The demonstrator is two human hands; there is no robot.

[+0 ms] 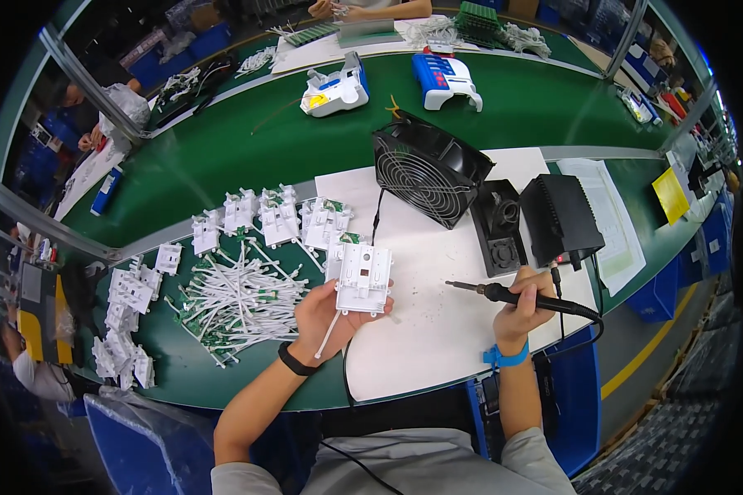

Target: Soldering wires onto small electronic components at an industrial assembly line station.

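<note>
My left hand [326, 323] is closed around a white plastic housing [364, 276], held up over the edge of the white sheet [404, 355]. A green circuit board edge shows at the housing's top, and a short white cable hangs from its lower left. In my right hand [527, 305] is a soldering iron [497, 292], its tip pointing left toward the housing but well apart from it. Left of the housing lies a heap of white cables [238, 301] with small green boards. More white housings [279, 216] stand in a curve behind and beside that heap.
A black fan [428, 169] stands behind the sheet. To its right are an iron stand [499, 231] and a black box [561, 219]. Papers [607, 219] lie farther right. Two blue-and-white devices [338, 85] sit on the green belt [223, 140]. Other people work across and at left.
</note>
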